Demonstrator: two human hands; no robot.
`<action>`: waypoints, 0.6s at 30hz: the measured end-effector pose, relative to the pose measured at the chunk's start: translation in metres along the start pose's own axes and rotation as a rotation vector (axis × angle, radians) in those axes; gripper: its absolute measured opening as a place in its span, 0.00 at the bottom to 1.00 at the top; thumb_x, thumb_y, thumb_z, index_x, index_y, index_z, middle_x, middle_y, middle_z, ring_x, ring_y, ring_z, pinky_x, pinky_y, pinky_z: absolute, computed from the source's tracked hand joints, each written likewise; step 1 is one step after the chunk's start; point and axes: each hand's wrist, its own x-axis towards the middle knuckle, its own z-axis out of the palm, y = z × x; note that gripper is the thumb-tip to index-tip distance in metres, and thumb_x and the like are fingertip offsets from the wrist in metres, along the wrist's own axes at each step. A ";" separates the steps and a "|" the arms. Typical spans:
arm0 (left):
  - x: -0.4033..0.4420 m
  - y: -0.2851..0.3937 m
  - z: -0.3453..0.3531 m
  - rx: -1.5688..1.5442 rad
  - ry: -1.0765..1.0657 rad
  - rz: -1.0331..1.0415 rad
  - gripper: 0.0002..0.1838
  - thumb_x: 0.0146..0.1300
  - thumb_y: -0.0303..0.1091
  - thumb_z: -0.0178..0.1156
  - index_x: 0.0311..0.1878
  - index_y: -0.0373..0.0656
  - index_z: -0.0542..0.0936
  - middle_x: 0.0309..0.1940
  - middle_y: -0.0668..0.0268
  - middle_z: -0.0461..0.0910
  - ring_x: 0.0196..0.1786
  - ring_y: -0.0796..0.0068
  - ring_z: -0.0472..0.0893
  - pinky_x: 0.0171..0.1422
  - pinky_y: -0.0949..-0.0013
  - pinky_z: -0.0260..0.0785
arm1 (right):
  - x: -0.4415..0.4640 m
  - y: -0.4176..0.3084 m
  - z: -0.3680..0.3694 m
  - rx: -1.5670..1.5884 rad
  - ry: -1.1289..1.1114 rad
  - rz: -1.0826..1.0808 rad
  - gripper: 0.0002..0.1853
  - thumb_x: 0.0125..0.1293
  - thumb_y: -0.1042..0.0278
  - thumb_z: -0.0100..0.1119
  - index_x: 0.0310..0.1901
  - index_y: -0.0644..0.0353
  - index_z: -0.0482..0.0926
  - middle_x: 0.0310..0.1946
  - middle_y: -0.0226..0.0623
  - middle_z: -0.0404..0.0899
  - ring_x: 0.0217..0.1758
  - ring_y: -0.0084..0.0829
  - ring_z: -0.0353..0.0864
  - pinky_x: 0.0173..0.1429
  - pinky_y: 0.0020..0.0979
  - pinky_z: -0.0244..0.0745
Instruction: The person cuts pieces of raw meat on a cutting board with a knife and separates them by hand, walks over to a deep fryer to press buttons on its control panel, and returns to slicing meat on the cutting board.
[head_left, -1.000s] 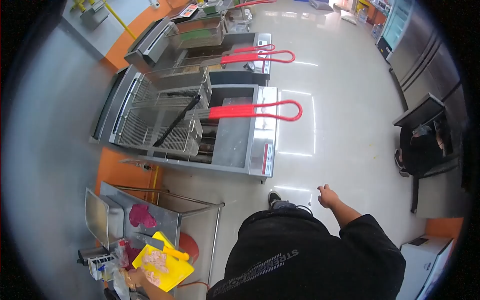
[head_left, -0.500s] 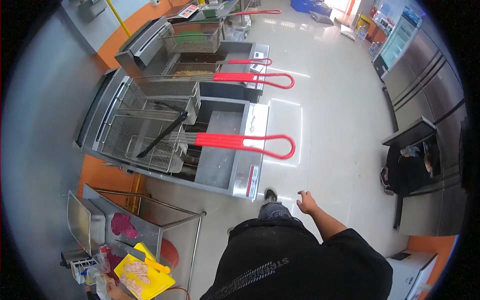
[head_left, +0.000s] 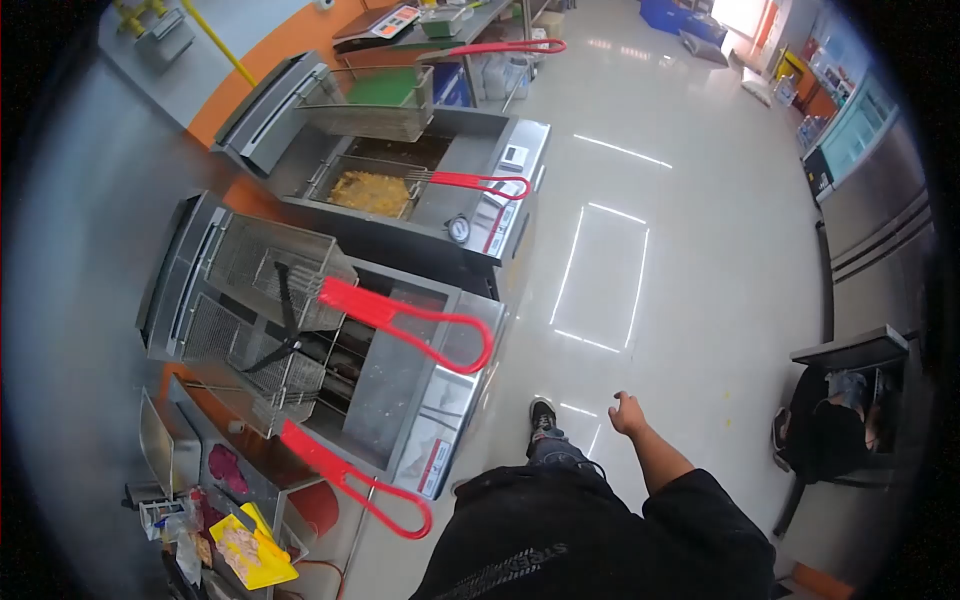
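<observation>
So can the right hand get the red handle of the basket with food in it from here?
Probably not without moving closer: the right hand is out over the floor, short of the red handle, though nothing visible blocks the way.

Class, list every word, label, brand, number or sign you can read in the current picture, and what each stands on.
"STRE": on the black shirt; the lettering after it is too blurred to read.
Too small or blurred to read: near fryer's label; far fryer's label; round dial; scale's panel.
No numbers or brands can be made out.
</observation>
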 end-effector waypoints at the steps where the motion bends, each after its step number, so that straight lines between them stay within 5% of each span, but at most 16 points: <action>1: -0.015 0.005 0.002 0.000 -0.011 -0.020 0.16 0.62 0.36 0.65 0.49 0.37 0.79 0.48 0.55 0.84 0.50 0.59 0.84 0.53 0.55 0.77 | 0.007 0.007 -0.006 -0.001 0.017 0.031 0.26 0.64 0.61 0.60 0.61 0.63 0.71 0.55 0.61 0.74 0.59 0.57 0.75 0.66 0.46 0.72; 11: -0.094 0.043 -0.006 0.021 -0.071 -0.174 0.18 0.63 0.36 0.63 0.53 0.37 0.77 0.51 0.55 0.83 0.50 0.59 0.83 0.54 0.55 0.77 | 0.034 0.046 0.027 -0.049 -0.245 0.064 0.28 0.64 0.57 0.60 0.64 0.60 0.70 0.57 0.61 0.73 0.60 0.57 0.77 0.65 0.49 0.74; 18: -0.116 0.058 -0.011 0.039 -0.068 -0.243 0.20 0.64 0.36 0.62 0.56 0.36 0.75 0.52 0.55 0.82 0.51 0.59 0.83 0.55 0.55 0.77 | 0.069 -0.007 0.018 0.167 -0.123 -0.116 0.22 0.63 0.62 0.61 0.57 0.63 0.75 0.48 0.57 0.79 0.52 0.52 0.81 0.59 0.47 0.76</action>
